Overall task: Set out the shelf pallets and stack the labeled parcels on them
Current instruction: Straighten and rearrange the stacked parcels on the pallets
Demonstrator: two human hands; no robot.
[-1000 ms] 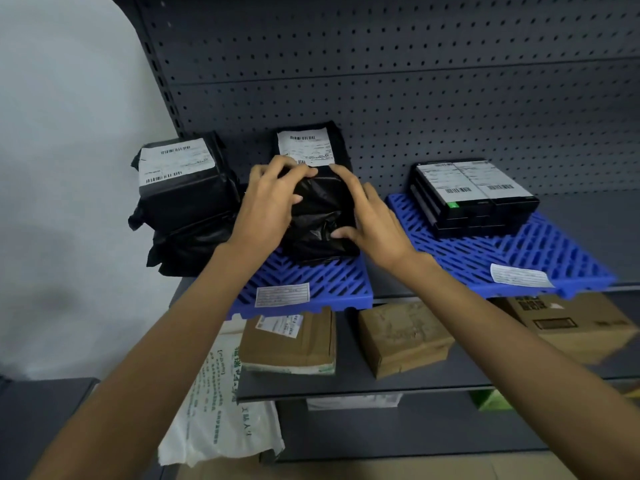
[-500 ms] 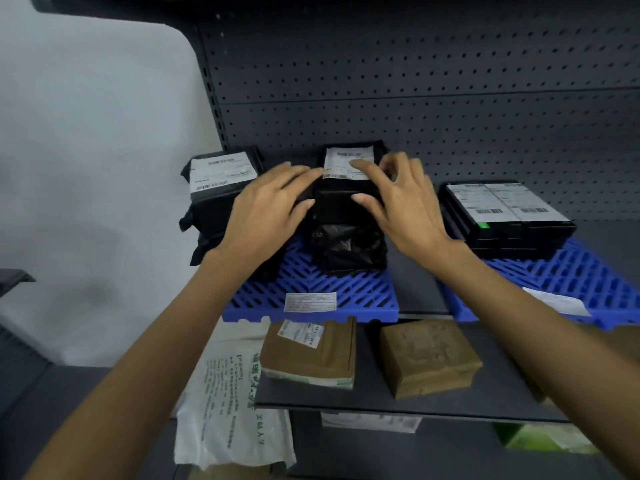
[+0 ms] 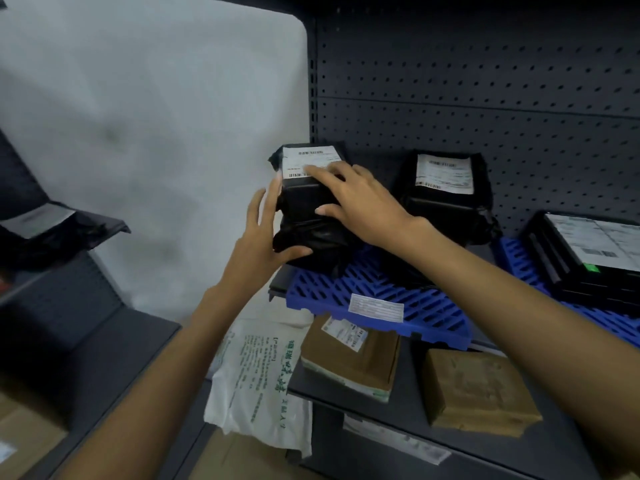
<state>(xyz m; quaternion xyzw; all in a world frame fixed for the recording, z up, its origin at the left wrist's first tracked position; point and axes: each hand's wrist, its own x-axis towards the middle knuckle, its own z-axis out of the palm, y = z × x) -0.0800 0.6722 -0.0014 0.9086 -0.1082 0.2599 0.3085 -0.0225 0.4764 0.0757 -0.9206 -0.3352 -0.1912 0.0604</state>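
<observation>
A blue slatted pallet [image 3: 408, 299] lies on the dark shelf. At its left end stands a stack of black-wrapped parcels [image 3: 304, 202] with a white label on top. My left hand [image 3: 266, 244] presses flat against the stack's left side, thumb under its lower front. My right hand [image 3: 356, 199] lies on top of it, fingers spread over the label. A second black labeled parcel [image 3: 446, 188] stands to the right on the same pallet. Further right, flat black boxes [image 3: 588, 251] with labels sit on another blue pallet [image 3: 512, 254].
Below the pallet shelf, a lower shelf [image 3: 408, 403] holds two brown parcels [image 3: 349, 358] [image 3: 478, 389]. A white printed bag [image 3: 259, 386] hangs off its left end. The pegboard back panel [image 3: 485, 98] rises behind. A dark counter [image 3: 69, 306] stands to the left.
Both hands left the middle black parcel and moved to the left stack, now holding its side and top. The view swung left and closer.
</observation>
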